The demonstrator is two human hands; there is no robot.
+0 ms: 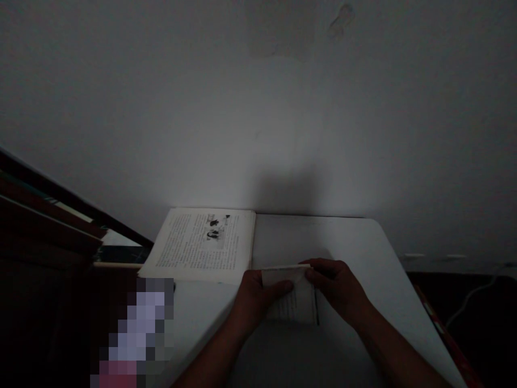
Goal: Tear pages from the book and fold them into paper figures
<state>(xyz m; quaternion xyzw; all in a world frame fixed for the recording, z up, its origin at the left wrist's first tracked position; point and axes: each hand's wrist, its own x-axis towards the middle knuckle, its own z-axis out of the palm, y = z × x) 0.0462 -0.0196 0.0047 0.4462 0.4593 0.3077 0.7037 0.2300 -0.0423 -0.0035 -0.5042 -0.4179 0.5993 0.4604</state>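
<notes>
A small folded sheet of printed paper (297, 304) is held up above the table in front of me. My left hand (258, 296) grips its left side, the thumb lying flat across the near face. At the top right corner my right hand (333, 283) pinches the edge between thumb and fingers. Faint lines of print show on the lower part of the paper. Its far side and the fingers behind it are hidden.
A stack of printed pages (181, 237) with a small drawing lies at the table's back left. The white table (347, 242) meets a grey wall (202, 134). Dark shelving (48, 226) stands left. A pixelated patch covers the lower left. A pale cable (470, 302) hangs right.
</notes>
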